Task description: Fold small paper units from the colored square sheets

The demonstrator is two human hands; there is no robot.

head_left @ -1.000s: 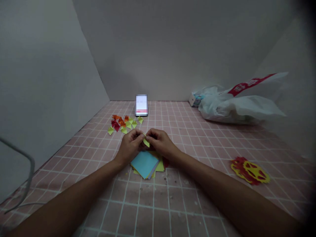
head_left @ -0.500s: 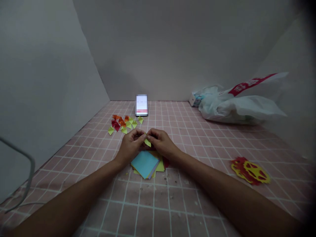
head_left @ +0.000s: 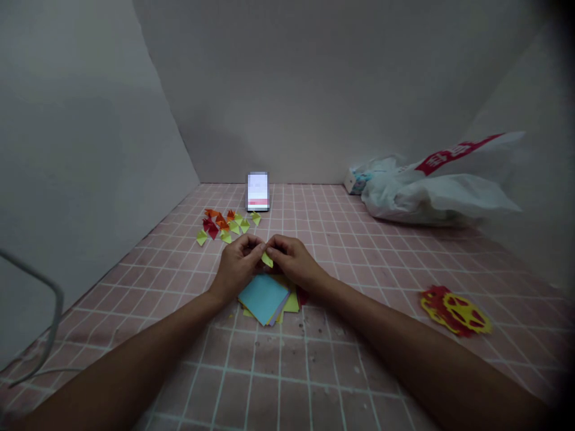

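Observation:
Between my two hands is a small piece of folded yellow paper point(head_left: 268, 260), pinched at its upper part. My left hand point(head_left: 240, 257) grips it from the left with thumb and curled fingers. From the right, my right hand point(head_left: 294, 258) pinches it too, the thumbs close together. The fingers hide most of the paper. Just below the hands lies a stack of coloured paper squares point(head_left: 263, 297), light blue on top, with yellow, purple and red edges showing. Several small folded paper figures point(head_left: 220, 222) in red, orange and yellow sit beyond my left hand.
A phone point(head_left: 257, 191) with a lit screen stands at the back. White plastic bags point(head_left: 426, 191) and a tissue pack point(head_left: 357, 179) are at the back right. Red and yellow cut-out shapes point(head_left: 467, 313) lie to the right. A grey cable point(head_left: 56, 317) runs along the left.
The folded yellow paper has turned slightly between my fingers, and its lower tip sits a little higher and further left. Both hands stay almost in the same place.

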